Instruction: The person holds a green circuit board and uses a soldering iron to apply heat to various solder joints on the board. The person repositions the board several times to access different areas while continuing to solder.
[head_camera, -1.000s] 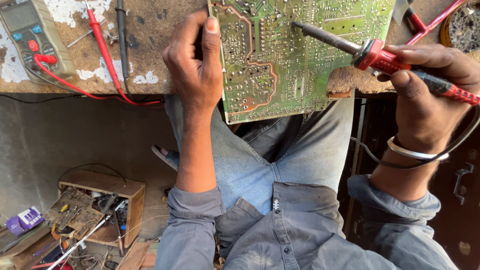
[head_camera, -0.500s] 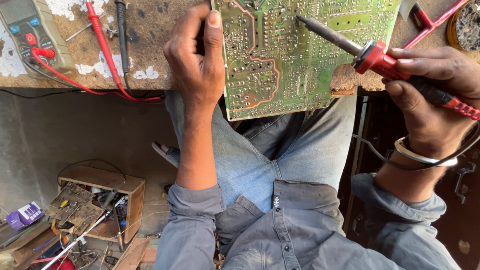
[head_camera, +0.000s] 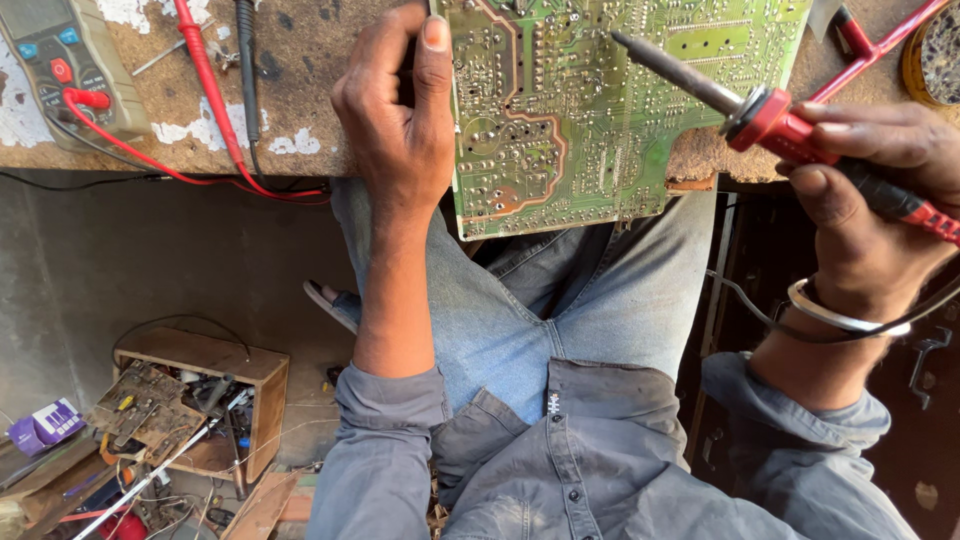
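Your left hand (head_camera: 400, 110) has its fingers closed over the left edge of the green circuit board (head_camera: 580, 110), thumb flat on its solder side. The board overhangs the near edge of the bench (head_camera: 250, 110), above your lap. Your right hand (head_camera: 870, 190), right of the board, grips the red soldering iron (head_camera: 790, 125), its tip hovering over the board's upper middle. Left of the board lies a multimeter (head_camera: 60, 60).

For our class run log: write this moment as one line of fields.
left hand: steadies circuit board | right hand: holds soldering iron, tip over board | multimeter: on bench
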